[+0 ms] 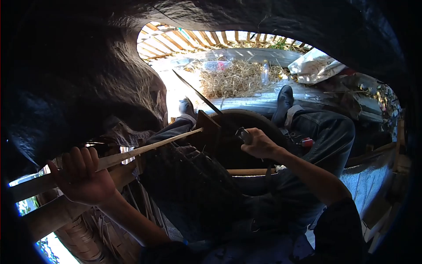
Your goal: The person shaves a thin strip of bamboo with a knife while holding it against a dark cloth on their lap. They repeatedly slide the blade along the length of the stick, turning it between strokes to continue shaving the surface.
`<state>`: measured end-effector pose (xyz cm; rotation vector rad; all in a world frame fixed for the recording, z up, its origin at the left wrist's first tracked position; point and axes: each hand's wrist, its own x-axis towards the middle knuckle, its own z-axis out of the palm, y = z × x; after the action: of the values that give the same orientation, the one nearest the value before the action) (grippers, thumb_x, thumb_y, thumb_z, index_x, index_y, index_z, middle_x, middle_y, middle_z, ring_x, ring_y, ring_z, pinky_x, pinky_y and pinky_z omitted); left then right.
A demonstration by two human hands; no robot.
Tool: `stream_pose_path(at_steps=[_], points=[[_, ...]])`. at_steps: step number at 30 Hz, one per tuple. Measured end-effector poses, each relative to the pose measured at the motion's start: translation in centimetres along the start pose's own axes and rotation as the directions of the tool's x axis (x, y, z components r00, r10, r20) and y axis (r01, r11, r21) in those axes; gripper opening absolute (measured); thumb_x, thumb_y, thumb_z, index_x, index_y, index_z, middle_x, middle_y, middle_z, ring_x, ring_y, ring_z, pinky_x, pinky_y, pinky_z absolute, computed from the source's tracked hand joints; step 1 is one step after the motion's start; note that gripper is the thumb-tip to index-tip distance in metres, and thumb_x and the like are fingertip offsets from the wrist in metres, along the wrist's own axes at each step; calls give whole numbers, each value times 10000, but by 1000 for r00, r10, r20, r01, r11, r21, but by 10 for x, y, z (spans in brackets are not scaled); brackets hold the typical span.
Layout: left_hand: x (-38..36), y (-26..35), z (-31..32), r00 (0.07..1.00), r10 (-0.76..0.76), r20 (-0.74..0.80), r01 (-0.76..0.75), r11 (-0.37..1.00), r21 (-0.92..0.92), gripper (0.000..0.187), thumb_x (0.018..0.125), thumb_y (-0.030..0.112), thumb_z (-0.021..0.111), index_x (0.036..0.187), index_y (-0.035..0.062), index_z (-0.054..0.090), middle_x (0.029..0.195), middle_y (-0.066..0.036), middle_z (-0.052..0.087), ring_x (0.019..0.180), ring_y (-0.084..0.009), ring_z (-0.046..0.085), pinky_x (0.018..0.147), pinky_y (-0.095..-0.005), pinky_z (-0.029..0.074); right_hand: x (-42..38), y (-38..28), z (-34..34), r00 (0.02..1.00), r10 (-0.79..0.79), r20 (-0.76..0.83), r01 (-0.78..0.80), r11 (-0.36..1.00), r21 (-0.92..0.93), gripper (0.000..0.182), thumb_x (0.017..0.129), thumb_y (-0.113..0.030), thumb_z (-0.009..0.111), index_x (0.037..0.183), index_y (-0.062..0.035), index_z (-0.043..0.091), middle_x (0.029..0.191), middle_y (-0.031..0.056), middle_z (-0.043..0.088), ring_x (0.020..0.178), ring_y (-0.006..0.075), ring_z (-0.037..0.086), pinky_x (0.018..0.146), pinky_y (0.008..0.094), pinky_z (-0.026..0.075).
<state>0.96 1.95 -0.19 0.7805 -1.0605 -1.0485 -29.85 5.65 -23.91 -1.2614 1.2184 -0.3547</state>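
Observation:
My left hand [87, 178] is closed around a long pale strip of wood or bamboo [151, 146], at the left. The strip slants up to the right, and its thin end lies against a dark wooden block [205, 130] between my legs. In my right hand [260, 144] is the handle of a long-bladed knife [198, 93]. Its dark blade points up and to the left, above the block and apart from the strip. My fist hides part of the handle.
Dark sheeting [88, 66] hangs overhead and at the left. Beyond my feet lie a straw pile [233, 79], a clear plastic bottle [264, 73] and a white sack [314, 66]. A slatted fence [193, 37] stands behind. At lower left is a woven basket [79, 233].

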Motion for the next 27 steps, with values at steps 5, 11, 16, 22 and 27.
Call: stream_pose_path(at_steps=[5,11,16,22,27], points=[[-5,-6,8,998,38,56,-36,999,-37,442,989,210,304,555,152,237,523,25,163,473,-86,116,461,-267,183,-30,-30,-2,995,19,-95,-21,1000,-13,149,701,-93,592,784,6,519,646,133,551,609,247,587,598,381,460],[11,-18,41,745,332,-578,-10,873,488,415,977,215,345,575,130,284,532,11,193,471,-74,199,438,-238,207,-29,-38,7,991,-50,-121,48,999,-21,238,741,-130,610,918,15,546,768,203,622,777,364,642,678,418,487],[1,-20,62,632,389,-671,-186,916,356,416,993,322,334,655,109,449,528,19,286,484,-74,257,442,-216,253,-23,-49,9,995,-59,-81,56,998,-42,241,738,-122,601,918,26,544,774,199,617,789,368,638,697,421,493],[-4,-9,-45,977,124,172,-123,992,-12,514,986,480,221,800,93,503,583,3,384,531,-92,351,456,-189,316,-17,-15,28,996,16,-89,-15,1000,21,192,717,-118,606,837,-3,508,682,114,544,651,247,573,629,391,452],[-7,-25,12,859,274,-433,-223,961,165,451,1004,414,249,768,107,480,620,8,344,534,-98,297,439,-205,261,-20,-1,32,992,121,-21,-119,989,93,205,729,-134,591,878,-4,536,749,125,578,707,244,590,658,383,466]])
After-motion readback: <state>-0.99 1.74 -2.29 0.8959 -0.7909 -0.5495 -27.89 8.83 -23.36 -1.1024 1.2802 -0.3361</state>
